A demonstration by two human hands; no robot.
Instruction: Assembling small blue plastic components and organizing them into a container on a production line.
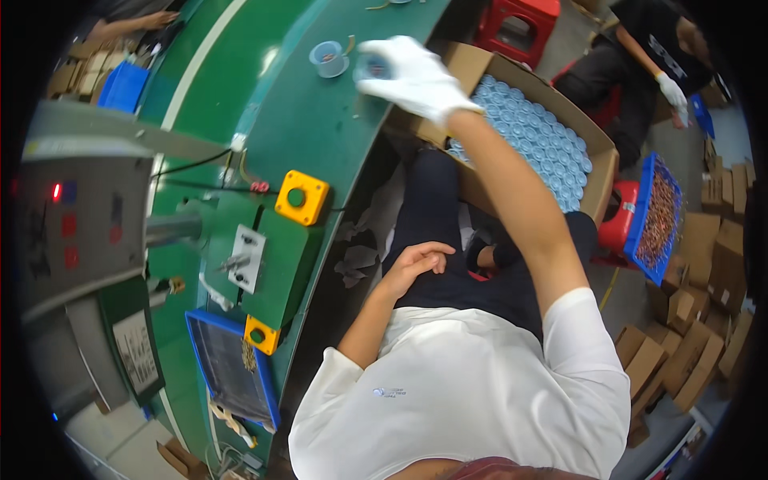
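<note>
My right hand [416, 76], in a white glove, reaches out over the green workbench [312, 128] and grips a small pale blue round cap [373, 69]; motion blur softens it. Another pale blue cap [329, 58] sits on the bench just left of that hand. Behind the hand stands an open cardboard box [596, 152] packed with several rows of the same blue caps [532, 132]. My left hand [416, 262] is bare and rests on my dark-trousered thigh, fingers loosely curled, holding nothing.
A yellow box with a green button [302, 197] and a smaller yellow one [261, 334] sit on the bench, with a grey machine [80, 224] at left. A blue tray [232, 368] lies near. Another person [640, 56], red stools, a blue crate [658, 218] and cardboard boxes stand at right.
</note>
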